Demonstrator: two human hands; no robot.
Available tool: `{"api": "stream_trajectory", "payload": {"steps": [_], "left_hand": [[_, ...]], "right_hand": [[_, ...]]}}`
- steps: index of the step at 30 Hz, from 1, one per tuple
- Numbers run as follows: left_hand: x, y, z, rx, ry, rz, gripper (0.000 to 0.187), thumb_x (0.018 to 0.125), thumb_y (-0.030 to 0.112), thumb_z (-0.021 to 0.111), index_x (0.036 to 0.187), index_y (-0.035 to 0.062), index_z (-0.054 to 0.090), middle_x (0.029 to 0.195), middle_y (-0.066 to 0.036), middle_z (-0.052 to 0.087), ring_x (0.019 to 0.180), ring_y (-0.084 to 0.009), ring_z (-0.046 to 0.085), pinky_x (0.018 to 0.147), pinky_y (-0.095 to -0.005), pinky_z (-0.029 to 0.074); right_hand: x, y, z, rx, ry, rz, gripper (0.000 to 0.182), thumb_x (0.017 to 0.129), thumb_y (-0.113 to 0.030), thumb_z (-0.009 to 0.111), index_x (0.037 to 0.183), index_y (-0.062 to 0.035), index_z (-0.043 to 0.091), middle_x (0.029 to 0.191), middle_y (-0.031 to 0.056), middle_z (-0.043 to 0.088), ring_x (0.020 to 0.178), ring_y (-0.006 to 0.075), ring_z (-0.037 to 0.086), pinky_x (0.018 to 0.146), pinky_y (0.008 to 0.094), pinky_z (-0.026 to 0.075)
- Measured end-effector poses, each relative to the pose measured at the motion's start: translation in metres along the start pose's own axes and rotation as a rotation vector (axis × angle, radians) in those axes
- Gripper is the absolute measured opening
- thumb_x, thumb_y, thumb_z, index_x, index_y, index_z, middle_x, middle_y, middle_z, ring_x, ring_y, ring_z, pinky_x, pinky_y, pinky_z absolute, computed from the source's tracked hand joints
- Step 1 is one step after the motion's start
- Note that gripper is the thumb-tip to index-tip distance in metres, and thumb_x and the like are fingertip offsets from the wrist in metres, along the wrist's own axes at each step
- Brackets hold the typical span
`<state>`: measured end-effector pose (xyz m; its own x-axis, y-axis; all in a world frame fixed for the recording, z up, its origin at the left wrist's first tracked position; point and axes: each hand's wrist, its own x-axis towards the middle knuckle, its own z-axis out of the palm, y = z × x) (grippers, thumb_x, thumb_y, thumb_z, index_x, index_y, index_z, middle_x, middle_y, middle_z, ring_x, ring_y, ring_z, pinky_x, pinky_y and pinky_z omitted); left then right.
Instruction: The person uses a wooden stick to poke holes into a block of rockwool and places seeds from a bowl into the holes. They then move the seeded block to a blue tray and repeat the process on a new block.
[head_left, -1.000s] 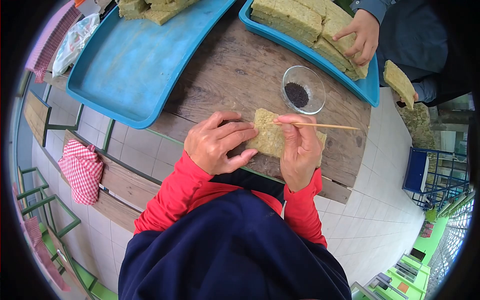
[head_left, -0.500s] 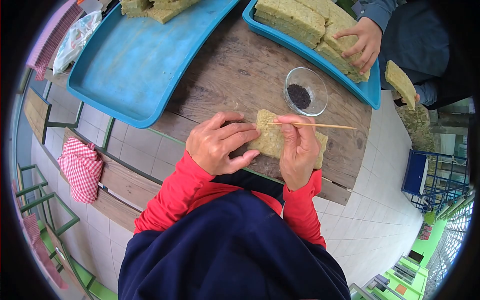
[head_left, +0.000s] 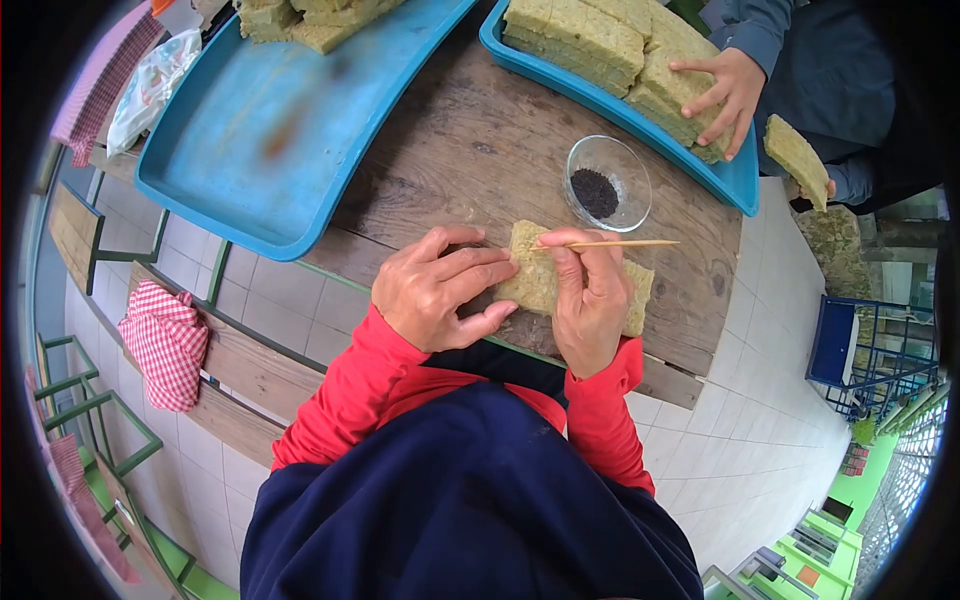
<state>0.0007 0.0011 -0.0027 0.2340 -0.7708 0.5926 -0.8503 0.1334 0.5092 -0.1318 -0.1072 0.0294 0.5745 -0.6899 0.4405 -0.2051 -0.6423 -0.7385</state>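
Observation:
A yellowish rockwool slab point(head_left: 530, 287), scored into small squares, lies on the wooden table in front of me. My left hand point(head_left: 435, 287) steadies its left edge, fingertips and thumb against the side. Between the thumb and fingers of my right hand point(head_left: 592, 295) is a thin wooden skewer point(head_left: 645, 243), held almost level, its left tip at the slab's upper part. That hand covers the slab's middle. Just beyond stands a glass bowl point(head_left: 636, 208) with small black seeds point(head_left: 594, 192) in it.
At upper left is a blue tray point(head_left: 270, 150) with rockwool pieces at its far end. Another blue tray point(head_left: 610, 112) holds stacked rockwool slabs point(head_left: 580, 40). A co-worker's hand point(head_left: 728, 90) rests on them; the other holds a slab point(head_left: 795, 160). A bench point(head_left: 240, 365) bears a checkered cloth point(head_left: 163, 343).
The skewer has tilted slightly and its free end sits further left, with my right hand shifted slightly left. My left hand stays put. A blurred brown spot now shows over the left tray.

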Motion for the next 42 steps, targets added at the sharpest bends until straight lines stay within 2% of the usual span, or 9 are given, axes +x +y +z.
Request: {"api": "stream_trajectory", "payload": {"steps": [11, 13, 18, 24, 27, 29, 33, 39, 42], "left_hand": [[0.002, 0.000, -0.002, 0.035, -0.008, 0.039, 0.030, 0.066, 0.026, 0.078, 0.093, 0.0136, 0.073, 0.094, 0.002, 0.070, 0.096, -0.0207, 0.063, 0.073, -0.0318, 0.055], [0.001, 0.001, -0.002, 0.040, -0.008, 0.027, 0.031, 0.066, 0.026, 0.078, 0.094, 0.0138, 0.073, 0.094, 0.002, 0.070, 0.096, -0.0204, 0.063, 0.073, -0.0316, 0.055], [0.001, 0.001, -0.001, 0.054, -0.004, 0.037, 0.031, 0.066, 0.026, 0.078, 0.094, 0.0146, 0.073, 0.093, 0.002, 0.070, 0.096, -0.0204, 0.063, 0.074, -0.0313, 0.055], [-0.001, 0.002, -0.002, 0.062, -0.012, 0.031, 0.031, 0.067, 0.027, 0.078, 0.095, 0.0148, 0.073, 0.095, 0.002, 0.070, 0.096, -0.0207, 0.062, 0.076, -0.0314, 0.054], [-0.001, 0.002, -0.002, 0.059, -0.014, 0.030, 0.031, 0.067, 0.027, 0.077, 0.095, 0.0148, 0.073, 0.097, 0.003, 0.070, 0.097, -0.0210, 0.062, 0.077, -0.0317, 0.054], [0.000, 0.002, -0.002, 0.060, -0.013, 0.035, 0.031, 0.068, 0.027, 0.077, 0.096, 0.0149, 0.073, 0.098, 0.003, 0.070, 0.097, -0.0211, 0.062, 0.077, -0.0319, 0.054], [-0.001, 0.003, -0.004, 0.020, -0.043, 0.010, 0.034, 0.065, 0.020, 0.077, 0.097, 0.0105, 0.073, 0.103, -0.003, 0.071, 0.098, -0.0260, 0.063, 0.083, -0.0348, 0.053], [-0.001, 0.002, -0.004, 0.038, -0.042, 0.019, 0.033, 0.067, 0.025, 0.077, 0.097, 0.0125, 0.073, 0.101, 0.000, 0.071, 0.098, -0.0229, 0.063, 0.080, -0.0334, 0.054], [0.000, 0.002, -0.004, 0.055, -0.027, 0.033, 0.032, 0.068, 0.028, 0.077, 0.097, 0.0142, 0.073, 0.099, 0.003, 0.070, 0.098, -0.0199, 0.062, 0.077, -0.0320, 0.054]], "right_hand": [[-0.006, 0.007, -0.042, 0.266, 0.224, 0.133, 0.013, 0.095, -0.008, 0.055, 0.102, -0.0033, 0.065, 0.090, 0.0084, 0.062, 0.082, 0.0189, 0.059, 0.071, 0.0295, 0.047], [-0.006, 0.013, -0.070, -0.163, 0.194, 0.217, 0.018, 0.095, -0.008, 0.051, 0.107, -0.0031, 0.064, 0.087, 0.0088, 0.062, 0.080, 0.0201, 0.058, 0.070, 0.0309, 0.046], [-0.028, 0.045, -0.105, -0.518, 0.145, 0.191, 0.021, 0.093, -0.005, 0.051, 0.109, -0.0036, 0.065, 0.085, 0.0109, 0.065, 0.074, 0.0223, 0.056, 0.066, 0.0348, 0.046], [-0.045, 0.049, -0.109, -0.442, 0.111, 0.294, 0.016, 0.093, -0.005, 0.055, 0.105, -0.0021, 0.065, 0.085, 0.0107, 0.067, 0.071, 0.0187, 0.057, 0.066, 0.0318, 0.047], [-0.046, 0.038, -0.094, -0.026, 0.291, 0.307, 0.010, 0.093, -0.004, 0.057, 0.099, -0.0008, 0.064, 0.085, 0.0091, 0.068, 0.070, 0.0148, 0.061, 0.066, 0.0269, 0.049], [-0.043, 0.020, -0.079, 0.229, 0.269, 0.273, 0.006, 0.093, -0.003, 0.058, 0.095, -0.0005, 0.063, 0.085, 0.0079, 0.068, 0.071, 0.0133, 0.064, 0.065, 0.0235, 0.049], [-0.027, 0.002, -0.037, 0.239, 0.158, 0.119, 0.006, 0.093, -0.004, 0.059, 0.096, -0.0001, 0.061, 0.085, 0.0079, 0.068, 0.072, 0.0136, 0.065, 0.063, 0.0239, 0.049], [-0.006, 0.009, 0.005, 0.206, 0.067, 0.072, 0.007, 0.094, -0.009, 0.057, 0.098, -0.0035, 0.059, 0.083, 0.0131, 0.065, 0.070, 0.0279, 0.065, 0.059, 0.0337, 0.047], [-0.005, 0.010, 0.006, 0.178, 0.070, 0.064, 0.007, 0.094, -0.008, 0.057, 0.098, -0.0034, 0.058, 0.083, 0.0133, 0.065, 0.070, 0.0282, 0.064, 0.059, 0.0343, 0.047]]}}
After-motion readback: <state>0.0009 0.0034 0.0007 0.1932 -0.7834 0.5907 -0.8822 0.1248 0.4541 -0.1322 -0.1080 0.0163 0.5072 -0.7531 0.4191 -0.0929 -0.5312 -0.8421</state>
